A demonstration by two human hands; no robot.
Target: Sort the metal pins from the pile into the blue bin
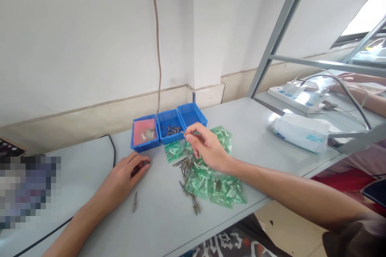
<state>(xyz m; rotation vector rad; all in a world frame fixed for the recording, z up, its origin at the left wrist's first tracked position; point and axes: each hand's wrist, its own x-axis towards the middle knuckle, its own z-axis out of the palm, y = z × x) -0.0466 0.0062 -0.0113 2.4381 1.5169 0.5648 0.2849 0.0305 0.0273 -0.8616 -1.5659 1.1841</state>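
My right hand is raised over the table with a small metal pin pinched between thumb and fingers, just in front of the middle blue bin, which holds several pins. My left hand rests palm down on the grey table, fingers curled near a small dark part; whether it grips it is unclear. Loose metal pins lie in a pile beside several small green bags. One single pin lies close to my left wrist.
The left blue bin has a pink lining and a few white parts; the right blue bin looks empty. A black cable crosses the table. A white packet, a power strip and another person's hand are at the right.
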